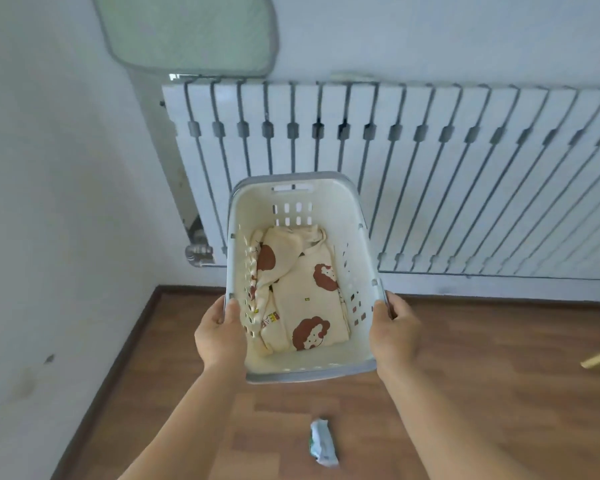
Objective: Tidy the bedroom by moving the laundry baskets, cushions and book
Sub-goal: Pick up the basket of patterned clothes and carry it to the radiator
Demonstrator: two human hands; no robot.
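Head view: we clamp left hand [219, 336] and right hand [397, 332] on the basket [300, 183] rim, keeping it level.

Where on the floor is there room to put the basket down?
Bare wood floor lies between the left wall's skirting and the radiator, under the basket both hands hold (left hand, right hand). More lies right of it. Nearer the person, a small wrapper takes up a spot.

Home rm: wall radiator [395, 174], wood floor [465, 393], laundry basket [357, 244] w/ clothes.
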